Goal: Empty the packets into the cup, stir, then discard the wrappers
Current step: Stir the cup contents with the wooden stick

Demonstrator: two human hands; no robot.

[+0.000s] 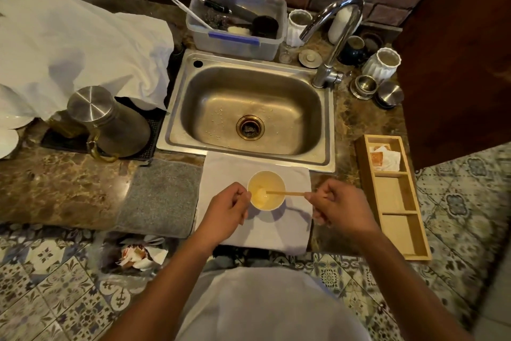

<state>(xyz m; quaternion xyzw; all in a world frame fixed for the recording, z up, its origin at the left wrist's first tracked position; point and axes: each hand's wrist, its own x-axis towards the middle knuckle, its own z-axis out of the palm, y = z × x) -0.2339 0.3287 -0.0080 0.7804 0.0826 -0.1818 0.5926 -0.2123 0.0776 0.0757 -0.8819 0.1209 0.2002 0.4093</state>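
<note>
A white paper cup [266, 188] with pale liquid stands on a white cloth [229, 169] at the counter's front edge. A thin wooden stir stick [287, 193] lies across the cup's rim with its tip in the liquid. My right hand [338, 206] pinches the stick's outer end, just right of the cup. My left hand [228, 209] sits against the cup's left side with its fingers curled round the wall. A few orange-and-white packets [385, 157] lie in the far compartment of a wooden tray [414, 219] to the right.
A steel sink [249, 111] with a tap [331, 36] lies behind the cup. A grey mat [161, 197] is left of the cloth, a steel jug [107, 119] beyond it. A bin with torn wrappers [141, 255] stands on the tiled floor at lower left.
</note>
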